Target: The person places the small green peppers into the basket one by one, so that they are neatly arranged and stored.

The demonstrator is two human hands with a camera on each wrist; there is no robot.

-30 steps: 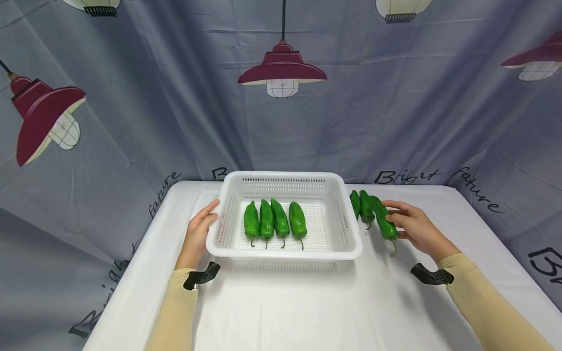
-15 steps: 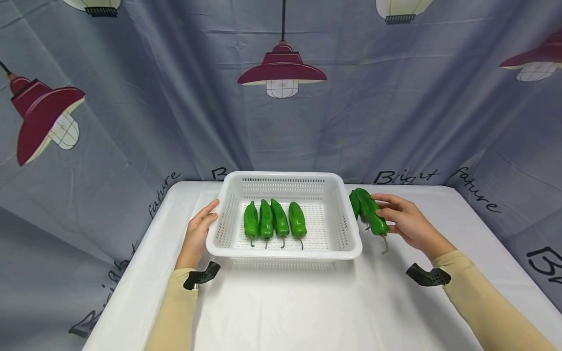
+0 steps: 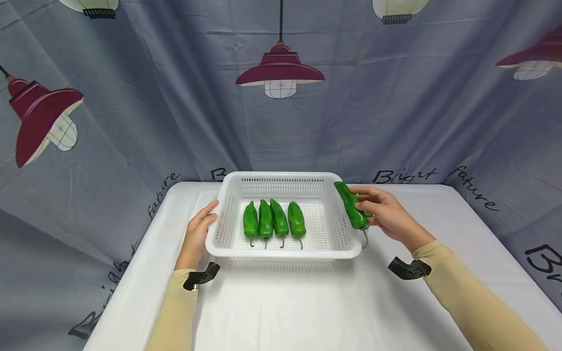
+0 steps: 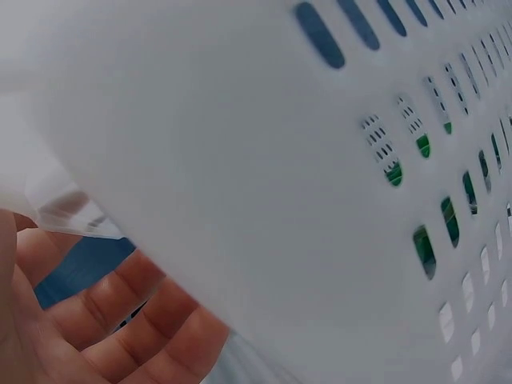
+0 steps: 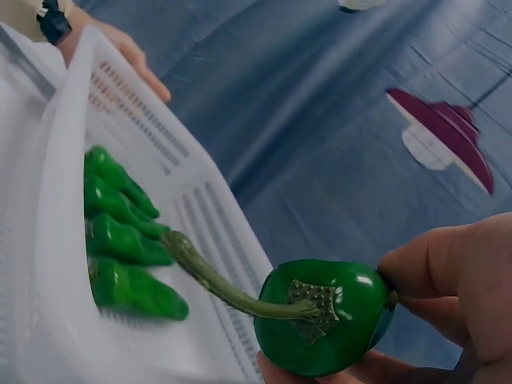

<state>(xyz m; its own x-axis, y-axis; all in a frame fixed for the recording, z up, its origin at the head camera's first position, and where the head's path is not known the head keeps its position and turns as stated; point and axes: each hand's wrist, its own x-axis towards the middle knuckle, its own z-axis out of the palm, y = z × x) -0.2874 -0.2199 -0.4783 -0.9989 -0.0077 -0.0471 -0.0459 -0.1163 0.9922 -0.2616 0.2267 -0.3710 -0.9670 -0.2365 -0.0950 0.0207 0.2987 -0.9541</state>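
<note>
A white perforated plastic basket stands on the table, with several green peppers lying side by side inside, stems toward me. At its left side my left hand holds the rim; in the left wrist view the fingers bend beneath the rim's edge. My right hand pinches another green pepper between thumb and fingers, over the basket's right rim. The right wrist view shows this held pepper stem-end on. Bits of green pepper show behind the right hand, mostly hidden.
A white cloth covers the table. Grey-blue curtains printed with red lamps hang close behind the basket and at both sides. Black straps sit on both wrists over beige sleeves.
My right hand has carried its pepper leftward, from the table beside the basket to above the right rim. The left hand and basket have stayed in place.
</note>
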